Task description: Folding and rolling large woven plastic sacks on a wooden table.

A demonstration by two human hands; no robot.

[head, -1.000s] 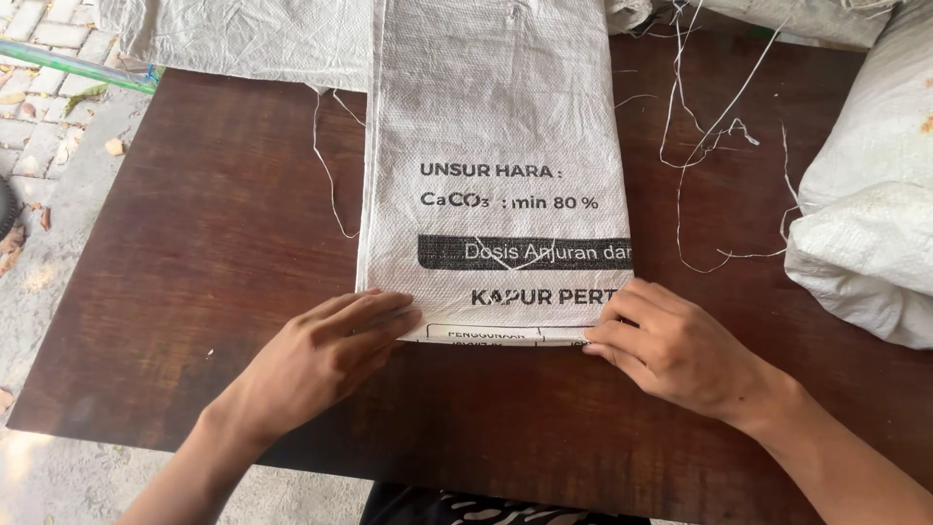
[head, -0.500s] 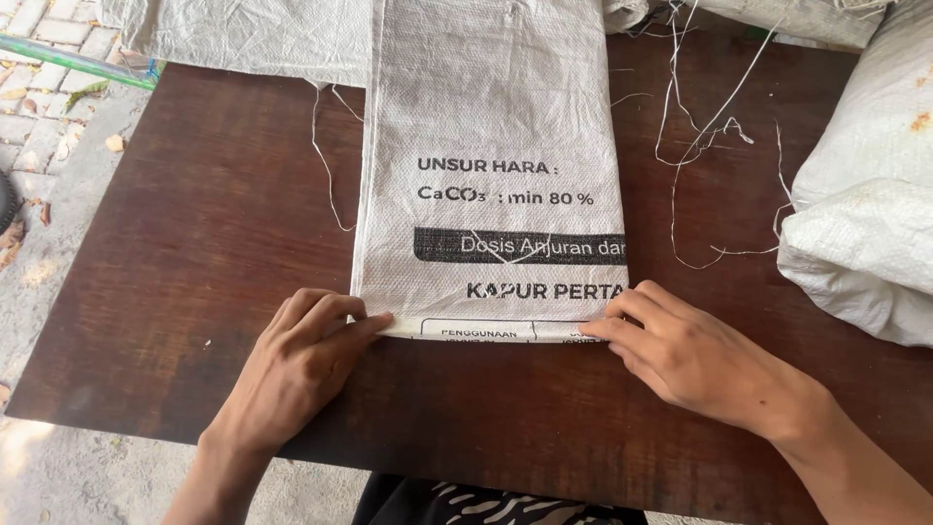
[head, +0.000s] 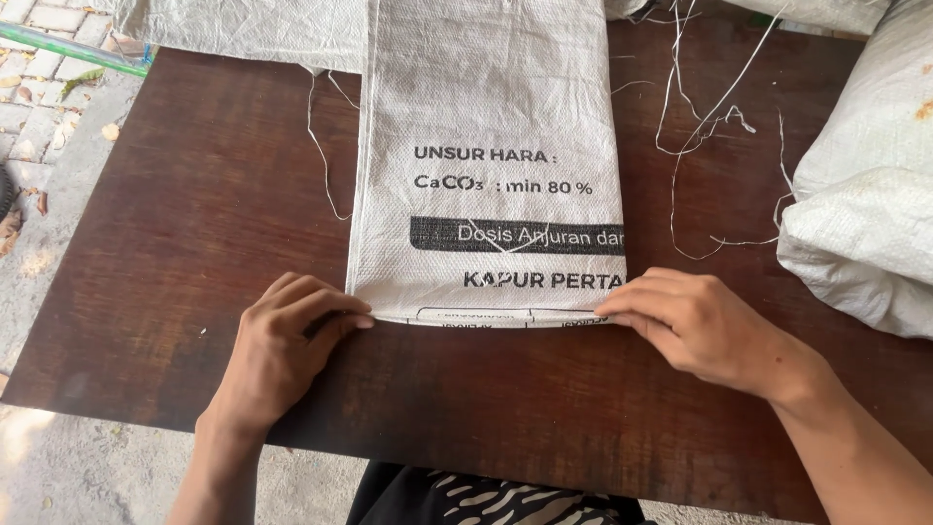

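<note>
At 9 o'clock, off the counter's edge, lie paving bricks (head: pixel 39 19) and a green strip (head: pixel 73 49) on bare ground. The dark brown counter (head: pixel 194 194) fills most of the view.

The left hand (head: pixel 287 345) rests at about 7 o'clock, palm down, fingers curled; its fingertips (head: pixel 355 316) pinch the near left corner of the sack (head: pixel 486 117). It is closed on that corner, pressing the folded hem onto the counter.

The sack, white woven plastic with black print and a black band, lies flat in the middle of the counter, running from 12 o'clock down to the centre. Its near edge is folded over into a narrow hem (head: pixel 486 319) stretched between the two hands. A loose thread (head: pixel 321 156) trails on the counter just beside the sack's left edge.

The right hand (head: pixel 700 326) lies at about 4 o'clock, also palm down, its fingertips (head: pixel 612 311) gripping the hem's right corner.

More loose threads (head: pixel 700 126) are strewn at 2 o'clock, right of the sack. At 3 o'clock a heap of white sacks (head: pixel 865 214) sits on the counter's right edge, well apart from the flat sack. Another sack (head: pixel 243 29) lies at 11 o'clock, tucked under the flat one.
</note>
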